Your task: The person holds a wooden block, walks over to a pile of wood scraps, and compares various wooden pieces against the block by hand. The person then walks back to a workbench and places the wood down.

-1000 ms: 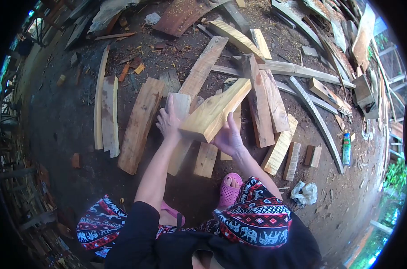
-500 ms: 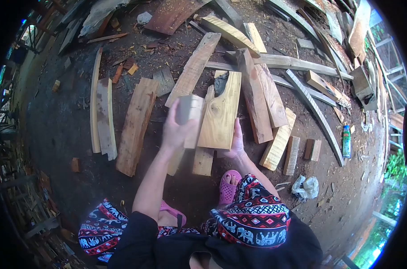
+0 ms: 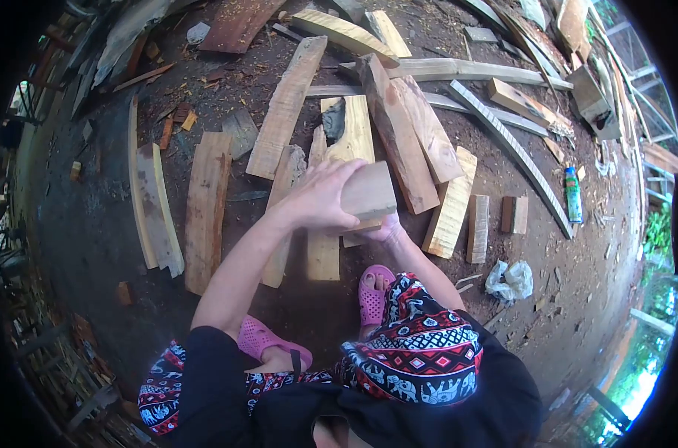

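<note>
My left hand (image 3: 325,196) is wrapped round a short greyish wood block (image 3: 370,190), fingers over its top and thumb along its near side. The block sits over the lower part of a pale plank (image 3: 356,138) that has a dark, notched far end; whether they touch is hard to tell. My right hand (image 3: 386,228) grips the plank's near end from below, its fingers mostly hidden under the wood. Beneath lies another pale board (image 3: 323,257). Just left of it, a narrow board (image 3: 277,257) passes under my left wrist.
Long boards lie to the left (image 3: 208,213) and right (image 3: 398,134). Small wood blocks (image 3: 514,215), a crumpled plastic bag (image 3: 509,281) and a blue-green can (image 3: 573,196) are at the right. My feet in pink clogs (image 3: 371,302) are close in front.
My left hand has brought the block rightward from beside the plank to over its near end. My right hand stays on the plank. The view has shifted slightly.
</note>
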The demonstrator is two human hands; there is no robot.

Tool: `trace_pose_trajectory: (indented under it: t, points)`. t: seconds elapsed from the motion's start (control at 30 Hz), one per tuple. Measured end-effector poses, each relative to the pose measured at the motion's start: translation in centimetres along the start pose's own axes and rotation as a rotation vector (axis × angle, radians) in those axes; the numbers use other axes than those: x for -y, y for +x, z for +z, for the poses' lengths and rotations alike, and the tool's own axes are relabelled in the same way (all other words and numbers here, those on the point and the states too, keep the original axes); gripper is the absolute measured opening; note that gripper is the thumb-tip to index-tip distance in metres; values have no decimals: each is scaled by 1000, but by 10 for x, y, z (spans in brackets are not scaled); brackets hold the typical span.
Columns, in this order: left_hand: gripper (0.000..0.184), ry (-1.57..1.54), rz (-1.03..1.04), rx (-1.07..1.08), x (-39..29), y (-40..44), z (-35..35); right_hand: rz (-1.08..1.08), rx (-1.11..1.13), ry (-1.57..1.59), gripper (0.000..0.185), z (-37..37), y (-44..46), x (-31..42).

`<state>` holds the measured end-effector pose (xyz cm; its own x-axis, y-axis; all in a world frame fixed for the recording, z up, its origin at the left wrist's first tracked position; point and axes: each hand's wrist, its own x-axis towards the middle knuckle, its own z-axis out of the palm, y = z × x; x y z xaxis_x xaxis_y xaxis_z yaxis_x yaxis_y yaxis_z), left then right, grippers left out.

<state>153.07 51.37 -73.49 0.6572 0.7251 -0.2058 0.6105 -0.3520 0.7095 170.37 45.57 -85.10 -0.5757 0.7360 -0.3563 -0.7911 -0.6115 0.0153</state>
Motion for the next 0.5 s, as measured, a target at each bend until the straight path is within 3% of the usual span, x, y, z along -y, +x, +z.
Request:
trace_pose_trajectory:
  t: [0.1, 0.17, 0.23, 0.5]
  points:
    - [110, 138, -6, 120, -11, 2, 3, -2, -31, -15, 67, -18, 2, 5]
    - [113, 193, -56, 170, -17, -5, 13, 60, -20, 234, 63, -35, 4, 8]
    - [120, 330, 49, -158, -13, -15, 36, 47, -29, 208, 63, -33, 2, 5]
    - [114, 345, 47, -215, -14, -25, 58, 97, -57, 103, 75, -41, 0, 9]
